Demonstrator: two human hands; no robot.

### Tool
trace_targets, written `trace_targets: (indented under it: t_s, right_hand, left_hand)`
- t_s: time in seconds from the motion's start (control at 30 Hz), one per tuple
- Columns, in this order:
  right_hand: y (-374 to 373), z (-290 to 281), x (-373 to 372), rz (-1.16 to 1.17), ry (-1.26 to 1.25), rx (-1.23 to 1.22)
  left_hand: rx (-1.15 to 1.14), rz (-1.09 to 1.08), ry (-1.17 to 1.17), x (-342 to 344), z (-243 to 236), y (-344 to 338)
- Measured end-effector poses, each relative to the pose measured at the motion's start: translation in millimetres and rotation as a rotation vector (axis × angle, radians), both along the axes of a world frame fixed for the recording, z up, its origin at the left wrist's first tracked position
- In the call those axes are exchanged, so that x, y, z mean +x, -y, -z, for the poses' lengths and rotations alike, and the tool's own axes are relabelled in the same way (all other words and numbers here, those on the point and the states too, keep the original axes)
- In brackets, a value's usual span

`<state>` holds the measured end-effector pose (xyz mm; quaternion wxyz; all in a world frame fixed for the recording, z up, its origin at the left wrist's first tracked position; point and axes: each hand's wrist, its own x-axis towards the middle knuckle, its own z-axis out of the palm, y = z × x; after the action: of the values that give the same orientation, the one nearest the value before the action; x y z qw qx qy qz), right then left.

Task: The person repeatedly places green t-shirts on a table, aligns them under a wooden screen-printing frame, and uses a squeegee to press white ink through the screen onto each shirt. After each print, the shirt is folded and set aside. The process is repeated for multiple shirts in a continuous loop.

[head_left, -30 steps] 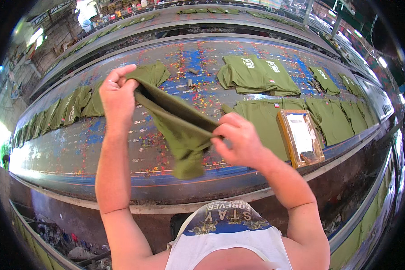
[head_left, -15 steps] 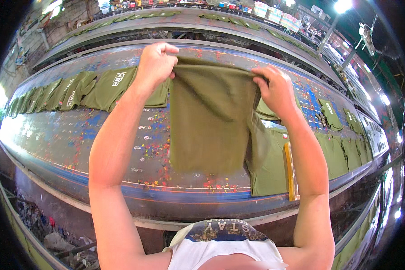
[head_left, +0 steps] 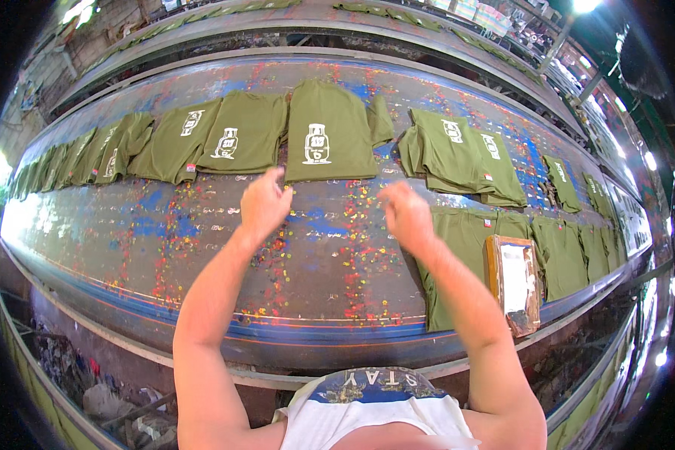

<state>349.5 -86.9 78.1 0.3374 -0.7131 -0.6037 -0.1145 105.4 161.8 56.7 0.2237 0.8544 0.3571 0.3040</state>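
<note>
A folded olive-green shirt (head_left: 337, 112) with a white printed figure lies flat on the long paint-spotted table in front of me. My left hand (head_left: 265, 204) is just below its lower left corner, fingers loosely bent and apart, holding nothing. Off its lower right corner is my right hand (head_left: 408, 216), empty too, with fingers loosely curled and a little blurred. Left of this shirt lies another printed olive shirt (head_left: 251, 124), their edges close together. To the right, beyond a strip of bare table, rest overlapping printed olive shirts (head_left: 446, 154).
A small wood-framed screen (head_left: 514, 281) rests on plain olive garments (head_left: 562, 255) at the near right. More printed shirts (head_left: 101, 154) run in a row to the left. The table's surface (head_left: 225, 277) is speckled with coloured paint. Behind it stands another long table (head_left: 202, 52).
The shirt that hung between both hands now lies on the table. Both hands have released it and come back toward me. The wooden frame at right is less hidden by my right arm.
</note>
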Motion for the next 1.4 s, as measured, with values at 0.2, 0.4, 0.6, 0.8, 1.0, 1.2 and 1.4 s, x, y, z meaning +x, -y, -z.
trace_targets:
  t_s: [0.2,0.4,0.6,0.8,1.0,1.2,1.4]
  right_hand:
    - [99.7,48.8,-101.9,-0.287,-0.153,-0.129]
    - [140.9,28.5,-157.1,-0.446,-0.118,-0.276]
    - [186.1,54.8,-211.4,-0.449,-0.251,-0.512]
    - [256.1,81.8,-239.1,-0.519,-0.281,-0.423]
    - [330.6,60.6,-183.7,-0.638,-0.338,-0.347]
    - [427.7,27.7,-86.3,-0.736,-0.352,-0.174]
    - [535.0,0.3,37.1,-0.570,-0.422,-0.070]
  left_hand:
    - [0.028,0.239,0.187,-44.0,44.1,73.3]
    - [-0.016,0.510,0.317,-8.8,-26.0,175.2]
    - [-0.237,1.194,0.122,16.2,-61.0,310.1]
    - [-0.815,1.720,-0.496,30.7,-51.1,403.1]
    - [-0.658,1.769,-0.521,88.3,-48.7,495.6]
    - [-0.365,1.674,-0.872,176.6,-82.3,594.5]
    - [-0.717,1.290,-0.174,238.8,-84.4,607.0]
